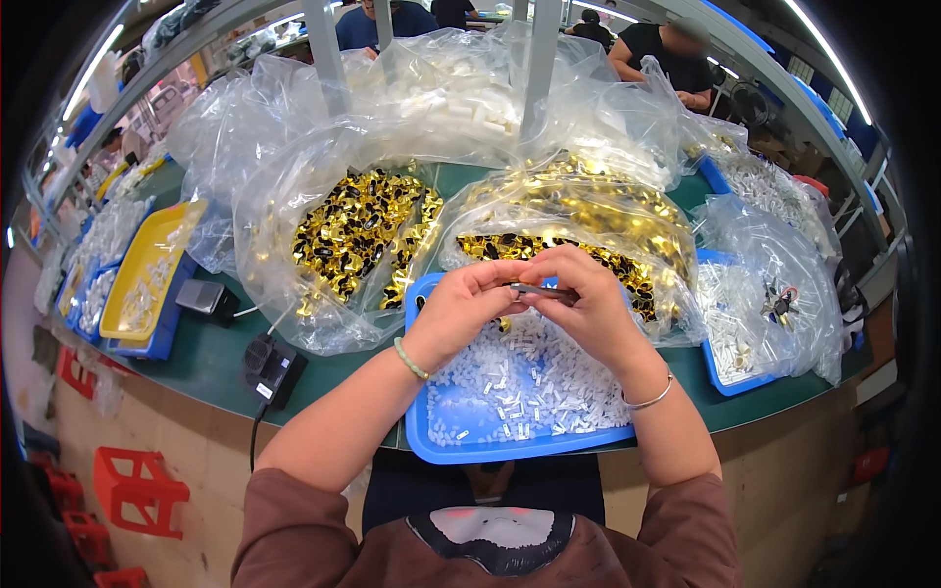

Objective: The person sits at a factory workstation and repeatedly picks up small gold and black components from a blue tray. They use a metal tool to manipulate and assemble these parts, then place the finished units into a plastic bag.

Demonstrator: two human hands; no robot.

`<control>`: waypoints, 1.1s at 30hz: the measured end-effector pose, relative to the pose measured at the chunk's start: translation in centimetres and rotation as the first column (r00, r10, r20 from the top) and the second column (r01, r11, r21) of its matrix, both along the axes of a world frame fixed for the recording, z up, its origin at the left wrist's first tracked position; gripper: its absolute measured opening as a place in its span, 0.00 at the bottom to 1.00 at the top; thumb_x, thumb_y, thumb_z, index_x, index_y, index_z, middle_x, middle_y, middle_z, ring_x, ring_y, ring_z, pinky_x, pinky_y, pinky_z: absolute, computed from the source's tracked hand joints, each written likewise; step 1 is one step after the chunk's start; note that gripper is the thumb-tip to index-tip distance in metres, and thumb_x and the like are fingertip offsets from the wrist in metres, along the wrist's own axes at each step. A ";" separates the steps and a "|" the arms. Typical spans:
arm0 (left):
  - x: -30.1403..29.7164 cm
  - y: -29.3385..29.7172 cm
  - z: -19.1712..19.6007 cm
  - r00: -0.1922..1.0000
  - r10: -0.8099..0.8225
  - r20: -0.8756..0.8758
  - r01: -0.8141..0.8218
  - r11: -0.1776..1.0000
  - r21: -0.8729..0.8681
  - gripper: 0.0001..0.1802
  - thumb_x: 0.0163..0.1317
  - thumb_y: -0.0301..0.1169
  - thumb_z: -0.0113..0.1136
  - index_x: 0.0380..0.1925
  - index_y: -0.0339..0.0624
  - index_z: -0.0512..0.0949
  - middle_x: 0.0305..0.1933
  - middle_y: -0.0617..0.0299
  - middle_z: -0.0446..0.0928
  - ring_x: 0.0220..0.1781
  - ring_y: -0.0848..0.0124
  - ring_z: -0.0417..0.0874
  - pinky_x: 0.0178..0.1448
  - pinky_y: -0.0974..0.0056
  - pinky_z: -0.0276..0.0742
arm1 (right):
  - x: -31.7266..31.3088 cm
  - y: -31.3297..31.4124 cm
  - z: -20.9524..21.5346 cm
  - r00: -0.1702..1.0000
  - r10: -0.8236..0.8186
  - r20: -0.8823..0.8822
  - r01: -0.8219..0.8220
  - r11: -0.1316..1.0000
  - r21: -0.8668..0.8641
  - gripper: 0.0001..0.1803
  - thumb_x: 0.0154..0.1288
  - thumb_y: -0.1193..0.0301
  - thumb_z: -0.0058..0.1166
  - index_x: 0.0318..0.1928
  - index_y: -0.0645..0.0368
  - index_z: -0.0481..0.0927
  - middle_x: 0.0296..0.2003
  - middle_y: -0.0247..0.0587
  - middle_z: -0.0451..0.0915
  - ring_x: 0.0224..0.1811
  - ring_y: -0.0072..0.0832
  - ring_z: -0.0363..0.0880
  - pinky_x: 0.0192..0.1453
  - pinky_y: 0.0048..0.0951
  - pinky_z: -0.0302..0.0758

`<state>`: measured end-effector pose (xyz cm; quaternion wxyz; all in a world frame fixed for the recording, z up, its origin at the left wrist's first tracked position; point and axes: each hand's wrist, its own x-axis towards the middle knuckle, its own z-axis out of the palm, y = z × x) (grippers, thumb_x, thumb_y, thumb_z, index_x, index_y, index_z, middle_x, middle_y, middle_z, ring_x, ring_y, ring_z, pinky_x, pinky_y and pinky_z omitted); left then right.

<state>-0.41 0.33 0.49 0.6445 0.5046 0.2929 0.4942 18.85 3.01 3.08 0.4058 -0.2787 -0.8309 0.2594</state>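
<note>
Over the near blue tray, both hands meet with their fingertips close together. My right hand pinches a small, dark, elongated piece between thumb and fingers. My left hand is closed at the piece's left end, its thumb and fingertips drawn together there; whatever else lies between them is too small to tell. Many small white plastic parts cover much of the tray beneath my hands. Just beyond it, clear bags hold gold-and-black metal-looking pieces.
A large clear bag of white parts lies behind. Another blue tray with white parts stands right; a yellow tray sits left, near a black boxy device with a cable. Metal uprights rise behind. A co-worker is across the table.
</note>
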 end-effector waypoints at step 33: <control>-0.3 0.6 -0.6 0.984 0.149 0.094 -0.139 0.985 -0.107 0.21 0.69 0.24 0.42 0.59 0.25 0.69 0.55 0.50 0.76 0.57 0.68 0.79 0.64 0.66 0.76 | -0.1 -0.3 0.5 0.988 -0.036 -0.147 0.055 0.990 0.129 0.08 0.57 0.80 0.63 0.38 0.61 0.83 0.35 0.40 0.84 0.37 0.28 0.83 0.38 0.26 0.78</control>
